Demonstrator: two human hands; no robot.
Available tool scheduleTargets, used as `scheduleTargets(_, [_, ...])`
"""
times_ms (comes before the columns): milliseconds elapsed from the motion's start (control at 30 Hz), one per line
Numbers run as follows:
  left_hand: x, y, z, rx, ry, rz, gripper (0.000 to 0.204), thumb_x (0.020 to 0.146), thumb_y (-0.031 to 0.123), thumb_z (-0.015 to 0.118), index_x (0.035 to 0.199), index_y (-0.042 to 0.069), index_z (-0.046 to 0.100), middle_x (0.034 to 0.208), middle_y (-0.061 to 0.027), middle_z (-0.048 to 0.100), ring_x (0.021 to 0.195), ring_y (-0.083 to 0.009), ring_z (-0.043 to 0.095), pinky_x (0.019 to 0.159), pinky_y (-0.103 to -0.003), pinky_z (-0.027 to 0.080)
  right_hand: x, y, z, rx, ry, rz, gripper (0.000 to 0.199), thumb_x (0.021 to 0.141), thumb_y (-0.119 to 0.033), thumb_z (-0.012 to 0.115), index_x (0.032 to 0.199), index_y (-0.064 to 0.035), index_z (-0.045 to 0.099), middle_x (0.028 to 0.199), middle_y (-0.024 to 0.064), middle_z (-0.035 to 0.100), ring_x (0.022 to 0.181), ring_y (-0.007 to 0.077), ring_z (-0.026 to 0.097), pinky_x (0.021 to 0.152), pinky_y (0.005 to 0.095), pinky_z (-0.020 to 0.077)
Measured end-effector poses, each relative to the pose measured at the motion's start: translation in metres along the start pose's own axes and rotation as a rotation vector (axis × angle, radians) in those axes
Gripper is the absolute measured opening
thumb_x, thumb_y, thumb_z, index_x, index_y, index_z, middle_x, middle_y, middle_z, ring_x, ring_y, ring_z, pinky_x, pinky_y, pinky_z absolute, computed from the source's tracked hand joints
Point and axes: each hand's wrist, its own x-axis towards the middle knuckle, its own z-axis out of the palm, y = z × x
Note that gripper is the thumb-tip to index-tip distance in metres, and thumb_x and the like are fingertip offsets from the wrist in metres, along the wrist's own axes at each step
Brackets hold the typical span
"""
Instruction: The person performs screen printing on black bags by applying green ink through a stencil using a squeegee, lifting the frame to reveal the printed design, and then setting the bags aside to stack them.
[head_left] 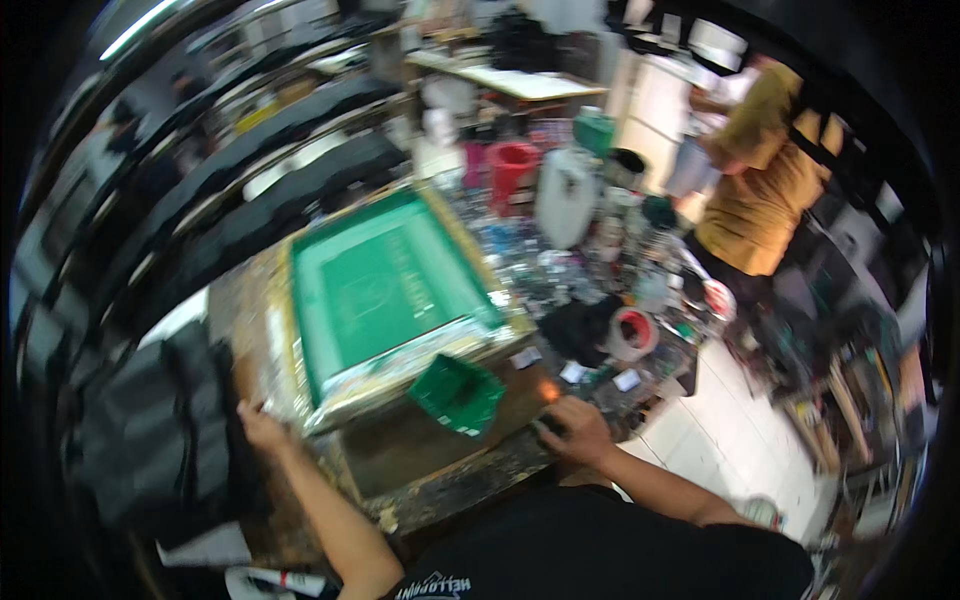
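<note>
screen (375, 290) and tub (458, 395) crowd the table (390, 460) mid-frame; jug (568, 205) above, tiles (705, 425) lower right. left hand (265, 432) and right hand (582, 430) flank the tub, grips too blurred to tell.

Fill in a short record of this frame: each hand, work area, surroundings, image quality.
Left hand: beside the near left corner of the green printing screen, close to a black fabric bundle; contact unclear
Right hand: at the near edge of the workbench, fingers curled; grip unclear
Between hands: green scoop-like piece, near side of screen
Beyond: red bucket, white jug
Co-worker: person in yellow shirt, right background
Image: motion-blurred
</note>
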Motion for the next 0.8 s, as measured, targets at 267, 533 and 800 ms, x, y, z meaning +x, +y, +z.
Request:
scheduleTargets(267, [0.009,0.047,-0.052,-0.132,0.011,0.018,0.052,0.108,0.034,0.054,0.071,-0.001,0.067,0.062,0.0049,0.046,0.057,-0.0066,0.033,0.055,-0.029,0.025,0.023,-0.018,0.023,0.035,0.054,-0.058,0.023,0.082,-0.015,0.081,0.095,-0.0037,0.067,0.087,0.0143,0.067,0.082,0.0363,0.066,0.072,0.0454,0.053])
scheduleTargets(533, [-0.015,0.041,-0.039,-0.025,-0.002,0.076,0.045,0.106,0.024,0.055,0.071,-0.002,0.067,0.063,0.0034,0.048,0.061,-0.0084,0.041,0.06,-0.03,0.032,0.022,-0.011,0.008,0.004,0.055,-0.065,0.018,0.086,-0.018,0.078,0.092,-0.0067,0.066,0.085,0.0126,0.065,0.079,0.0348,0.064,0.069,0.046,0.0502])
scheduleTargets(800, [-0.013,0.042,-0.044,-0.011,-0.009,0.059,0.044,0.106,0.023,0.056,0.072,-0.002,0.07,0.064,0.0032,0.05,0.061,-0.0081,0.041,0.059,-0.029,0.031,0.025,-0.015,0.009,0.023,0.052,-0.053,0.019,0.085,-0.017,0.078,0.093,-0.0047,0.066,0.085,0.0131,0.064,0.08,0.0351,0.064,0.07,0.0457,0.0508])
